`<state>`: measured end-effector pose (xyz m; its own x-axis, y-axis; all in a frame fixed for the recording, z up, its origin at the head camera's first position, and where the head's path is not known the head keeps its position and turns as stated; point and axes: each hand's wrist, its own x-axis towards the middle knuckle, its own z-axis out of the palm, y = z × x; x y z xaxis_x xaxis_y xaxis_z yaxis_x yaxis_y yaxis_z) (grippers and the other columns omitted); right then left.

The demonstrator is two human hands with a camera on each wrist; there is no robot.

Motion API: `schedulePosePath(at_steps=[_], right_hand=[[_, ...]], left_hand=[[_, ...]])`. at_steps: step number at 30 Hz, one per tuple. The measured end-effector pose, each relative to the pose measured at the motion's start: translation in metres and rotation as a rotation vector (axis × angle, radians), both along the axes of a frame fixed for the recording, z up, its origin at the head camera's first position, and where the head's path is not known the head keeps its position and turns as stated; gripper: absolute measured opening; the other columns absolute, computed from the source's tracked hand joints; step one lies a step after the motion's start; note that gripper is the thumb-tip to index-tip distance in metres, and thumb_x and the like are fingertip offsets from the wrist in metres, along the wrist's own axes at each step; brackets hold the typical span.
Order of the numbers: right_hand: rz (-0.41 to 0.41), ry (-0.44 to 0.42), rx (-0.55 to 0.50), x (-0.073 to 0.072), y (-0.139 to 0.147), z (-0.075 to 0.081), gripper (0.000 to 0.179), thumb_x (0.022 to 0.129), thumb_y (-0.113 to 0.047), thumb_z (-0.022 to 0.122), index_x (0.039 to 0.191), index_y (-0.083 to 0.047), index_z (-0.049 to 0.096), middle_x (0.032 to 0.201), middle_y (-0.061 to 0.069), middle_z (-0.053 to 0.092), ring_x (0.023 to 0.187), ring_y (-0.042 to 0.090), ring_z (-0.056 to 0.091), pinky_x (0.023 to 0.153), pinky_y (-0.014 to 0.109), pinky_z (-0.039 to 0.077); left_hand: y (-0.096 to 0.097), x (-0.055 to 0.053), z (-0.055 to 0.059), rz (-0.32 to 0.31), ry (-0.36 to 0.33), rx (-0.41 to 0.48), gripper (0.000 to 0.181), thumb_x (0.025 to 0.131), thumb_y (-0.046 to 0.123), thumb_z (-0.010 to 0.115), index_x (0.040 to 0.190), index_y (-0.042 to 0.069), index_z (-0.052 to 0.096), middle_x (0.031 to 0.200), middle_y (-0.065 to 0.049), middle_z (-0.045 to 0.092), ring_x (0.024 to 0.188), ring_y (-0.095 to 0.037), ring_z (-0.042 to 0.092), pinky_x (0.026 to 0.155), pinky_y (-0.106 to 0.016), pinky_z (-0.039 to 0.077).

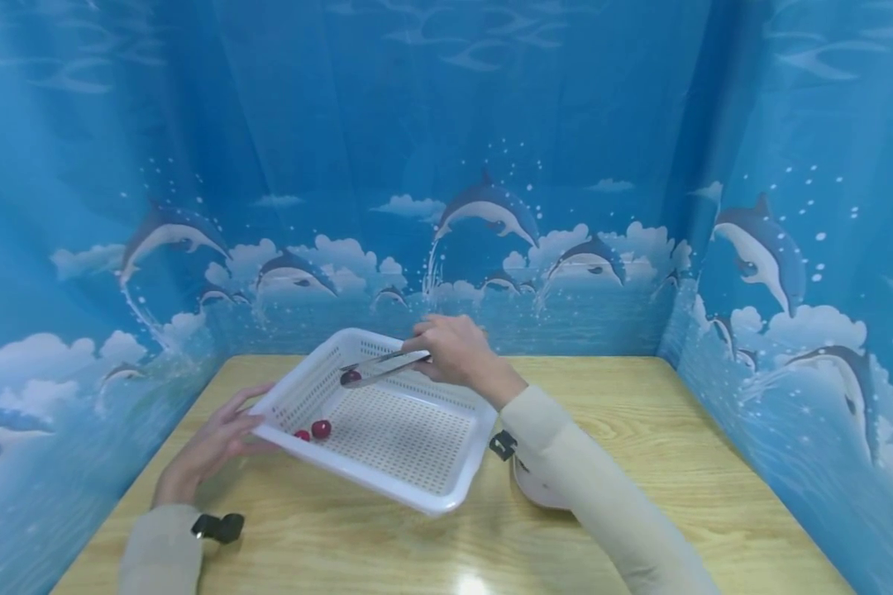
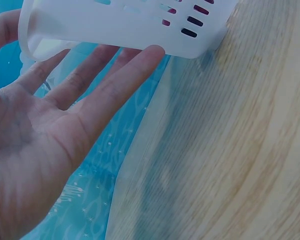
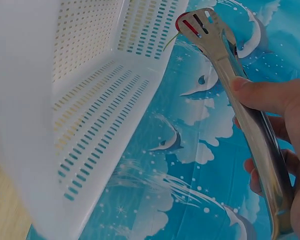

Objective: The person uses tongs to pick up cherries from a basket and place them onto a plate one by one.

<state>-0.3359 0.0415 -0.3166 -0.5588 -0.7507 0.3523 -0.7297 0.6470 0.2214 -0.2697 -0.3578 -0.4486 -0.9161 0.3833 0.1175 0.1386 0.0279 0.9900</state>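
A white perforated plastic basket (image 1: 402,421) is held tilted above the table. At its left end my left hand (image 1: 219,438) grips it, the thumb at the rim and the fingers spread under its wall (image 2: 110,22). My right hand (image 1: 454,351) holds metal tongs (image 3: 247,110) over the basket. Between the tong tips is a dark red cherry (image 1: 351,377), its green stem showing in the right wrist view. Two more cherries, one dark red (image 1: 322,429) and one brighter (image 1: 301,435), lie in the basket's near left corner.
A light-coloured dish (image 1: 537,489) stands on the wooden table (image 1: 685,463), mostly hidden behind my right sleeve. Blue sheets (image 1: 387,124) printed with dolphins rise behind the table and along both sides.
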Motion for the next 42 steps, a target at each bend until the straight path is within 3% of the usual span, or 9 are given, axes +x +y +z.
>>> schedulePosePath(at_steps=[7,18,23,32,42], right_hand=[[0.016,0.058,-0.033,0.004,0.017,0.0,0.023,0.089,-0.036,0.081,0.112,-0.031,0.08,0.1,-0.008,0.076,0.085,0.012,0.066,0.049,0.019,0.041],[0.015,0.103,-0.092,0.009,0.039,0.001,0.022,0.088,-0.035,0.082,0.109,-0.031,0.081,0.095,-0.01,0.075,0.079,0.011,0.062,0.047,0.02,0.036],[0.026,0.152,-0.131,0.01,0.05,0.002,0.022,0.085,-0.033,0.084,0.108,-0.031,0.081,0.098,-0.01,0.077,0.083,0.012,0.067,0.043,0.019,0.034],[0.033,0.146,-0.182,0.018,0.074,0.008,0.025,0.084,-0.03,0.085,0.108,-0.027,0.081,0.104,-0.006,0.079,0.087,0.014,0.068,0.043,0.016,0.031],[0.029,0.177,-0.204,0.031,0.103,0.011,0.026,0.082,-0.028,0.087,0.107,-0.025,0.082,0.102,-0.004,0.079,0.086,0.017,0.068,0.042,0.017,0.028]], left_hand=[[0.0,0.001,0.001,-0.038,0.02,0.014,0.055,0.11,0.01,0.042,0.163,0.018,0.028,0.139,0.014,0.057,0.122,-0.01,0.065,0.098,-0.046,0.062],[-0.001,0.001,0.0,-0.031,0.009,0.009,0.055,0.11,0.01,0.041,0.163,0.015,0.026,0.14,0.015,0.054,0.122,-0.01,0.065,0.099,-0.049,0.061],[0.0,0.0,0.001,-0.031,0.003,0.005,0.057,0.11,0.011,0.041,0.164,0.013,0.022,0.141,0.016,0.054,0.122,-0.01,0.065,0.1,-0.05,0.061],[0.002,0.001,0.002,-0.007,-0.008,0.002,0.056,0.11,0.011,0.042,0.163,0.014,0.024,0.139,0.015,0.054,0.121,-0.009,0.065,0.098,-0.047,0.062],[-0.001,-0.001,0.001,-0.059,0.007,0.049,0.056,0.11,0.007,0.04,0.163,0.016,0.026,0.14,0.013,0.057,0.122,-0.012,0.065,0.098,-0.045,0.062]])
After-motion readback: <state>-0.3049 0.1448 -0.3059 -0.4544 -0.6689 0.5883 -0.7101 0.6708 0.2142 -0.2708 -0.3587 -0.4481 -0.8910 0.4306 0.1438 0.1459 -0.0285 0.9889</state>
